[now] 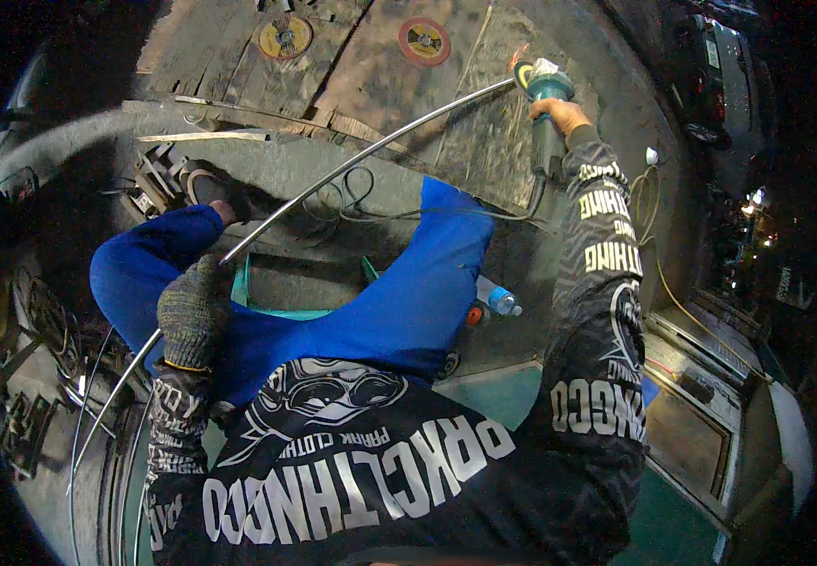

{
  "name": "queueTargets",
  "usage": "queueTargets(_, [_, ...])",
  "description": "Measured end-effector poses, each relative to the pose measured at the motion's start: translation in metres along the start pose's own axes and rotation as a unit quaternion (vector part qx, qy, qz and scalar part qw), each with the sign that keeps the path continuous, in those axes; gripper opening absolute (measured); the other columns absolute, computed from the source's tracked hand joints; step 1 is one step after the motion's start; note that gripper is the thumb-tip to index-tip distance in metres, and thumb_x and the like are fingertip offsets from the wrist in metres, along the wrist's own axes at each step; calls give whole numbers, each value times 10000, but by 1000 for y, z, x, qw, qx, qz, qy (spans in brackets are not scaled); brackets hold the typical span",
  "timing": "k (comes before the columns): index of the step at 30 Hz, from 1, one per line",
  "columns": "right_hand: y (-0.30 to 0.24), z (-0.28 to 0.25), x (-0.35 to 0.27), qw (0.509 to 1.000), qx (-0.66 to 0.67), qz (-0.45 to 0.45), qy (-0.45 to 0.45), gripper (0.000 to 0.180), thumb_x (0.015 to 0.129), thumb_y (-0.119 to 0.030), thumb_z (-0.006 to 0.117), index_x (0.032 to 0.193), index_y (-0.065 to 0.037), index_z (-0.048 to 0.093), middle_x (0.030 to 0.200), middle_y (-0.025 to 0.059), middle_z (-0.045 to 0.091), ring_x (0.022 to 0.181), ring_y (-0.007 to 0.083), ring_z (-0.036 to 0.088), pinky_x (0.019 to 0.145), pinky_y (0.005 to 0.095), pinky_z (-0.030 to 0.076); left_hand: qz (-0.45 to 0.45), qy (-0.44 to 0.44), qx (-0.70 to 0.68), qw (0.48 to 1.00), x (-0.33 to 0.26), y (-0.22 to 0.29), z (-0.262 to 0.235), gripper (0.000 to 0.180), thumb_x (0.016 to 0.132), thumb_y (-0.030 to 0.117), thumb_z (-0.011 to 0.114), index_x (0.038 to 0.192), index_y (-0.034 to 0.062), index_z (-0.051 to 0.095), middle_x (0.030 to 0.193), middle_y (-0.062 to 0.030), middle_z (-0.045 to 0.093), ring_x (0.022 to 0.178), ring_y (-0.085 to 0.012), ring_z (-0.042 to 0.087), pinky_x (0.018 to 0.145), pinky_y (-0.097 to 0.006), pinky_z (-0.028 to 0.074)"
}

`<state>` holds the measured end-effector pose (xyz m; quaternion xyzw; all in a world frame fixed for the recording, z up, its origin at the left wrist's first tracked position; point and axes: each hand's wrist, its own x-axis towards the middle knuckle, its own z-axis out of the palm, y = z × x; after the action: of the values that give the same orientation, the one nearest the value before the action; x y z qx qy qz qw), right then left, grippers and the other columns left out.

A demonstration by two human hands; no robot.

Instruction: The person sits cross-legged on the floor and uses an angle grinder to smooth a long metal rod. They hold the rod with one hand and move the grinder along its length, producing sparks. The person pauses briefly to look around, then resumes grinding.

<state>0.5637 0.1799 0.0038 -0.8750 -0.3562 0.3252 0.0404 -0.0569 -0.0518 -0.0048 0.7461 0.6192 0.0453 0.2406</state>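
My left hand (191, 316), in a grey knitted glove, is wrapped round a long thin metal tube (371, 151). The tube runs from the lower left, over my bent leg, up to the far right. My bare right hand (562, 115) grips a teal and dark angle grinder (550, 90) by its body. The grinder's yellowish disc (522, 74) meets the tube's far end, and small orange sparks (520, 55) show there. A grey power cord (537, 198) leaves the grinder's back end and loops across the floor.
Wooden boards (371, 71) lie ahead, bearing a yellow disc (286, 39) and a red-rimmed disc (424, 41). Metal pieces (152, 179) sit near my left foot. A plastic bottle (501, 300) lies by my right leg. Cables and scrap (45, 321) crowd the left; a vehicle (727, 80) stands far right.
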Motion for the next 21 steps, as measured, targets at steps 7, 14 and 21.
queueTargets(7, [-2, -3, 19, 997, -30, 6, 68, 372, 559, -292, 804, 820, -36, 733, 938, 116, 692, 838, 229, 618, 735, 382, 476, -11, 12, 7, 1000, -7, 10, -5, 155, 941, 258, 631, 949, 104, 642, 810, -144, 663, 738, -376, 655, 607, -494, 495])
queueTargets(14, [6, 9, 28, 999, -23, -22, 45, 316, 603, -279, 779, 810, -42, 754, 925, 92, 716, 848, 227, 639, 788, 352, 499, 36, 66, 6, 997, -8, 4, -3, 185, 948, 284, 609, 901, 105, 612, 743, -129, 635, 693, -364, 644, 580, -484, 487])
queueTargets(21, [-7, 50, -49, 996, -43, -76, 3, 304, 636, -328, 780, 780, -60, 777, 924, 75, 729, 844, 216, 644, 792, 337, 494, 36, 58, 10, 998, -11, 0, 2, 173, 954, 290, 582, 942, 126, 634, 740, -140, 657, 683, -369, 661, 580, -504, 502])
